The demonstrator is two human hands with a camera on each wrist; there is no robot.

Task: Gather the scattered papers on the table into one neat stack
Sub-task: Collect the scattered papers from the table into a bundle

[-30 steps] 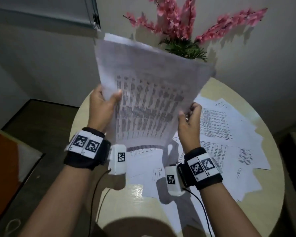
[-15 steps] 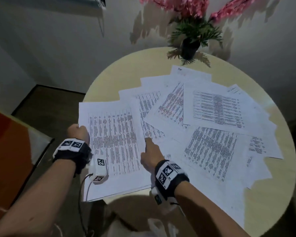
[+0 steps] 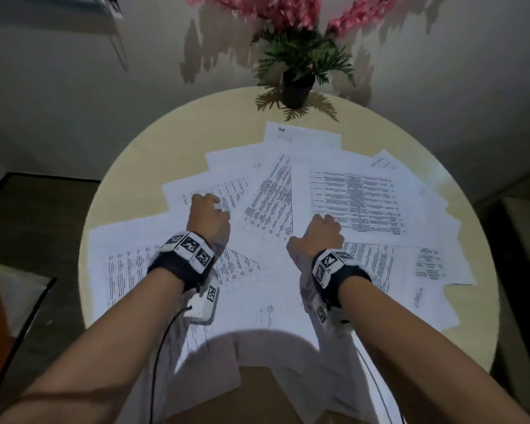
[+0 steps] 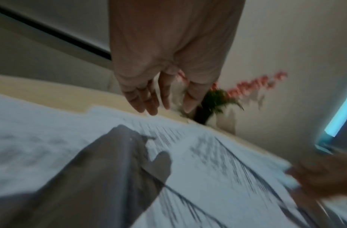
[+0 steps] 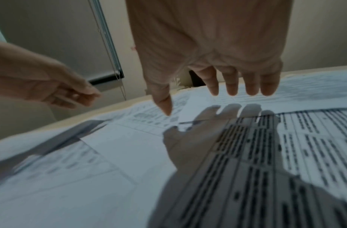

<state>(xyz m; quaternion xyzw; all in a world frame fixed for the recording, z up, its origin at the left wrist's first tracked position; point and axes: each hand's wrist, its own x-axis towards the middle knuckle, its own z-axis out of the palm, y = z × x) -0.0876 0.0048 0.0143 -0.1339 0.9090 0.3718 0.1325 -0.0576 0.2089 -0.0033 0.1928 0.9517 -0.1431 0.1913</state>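
Over the counter (image 3: 153,154) strewn with papers (image 3: 358,203), our left hand (image 3: 208,218) and right hand (image 3: 318,237) hover, grips spread, holding nothing; beyond, a pot (image 3: 297,87) holds flowers.

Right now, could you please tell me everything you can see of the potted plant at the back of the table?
The potted plant with pink blossoms stands upright at the far edge of the round pale wooden table, against the wall. Its small dark pot holds green fern-like fronds, some drooping onto the tabletop, and tall pink flower sprays running out of frame. It looks artificial, though I cannot be sure. No paper or hand touches it.
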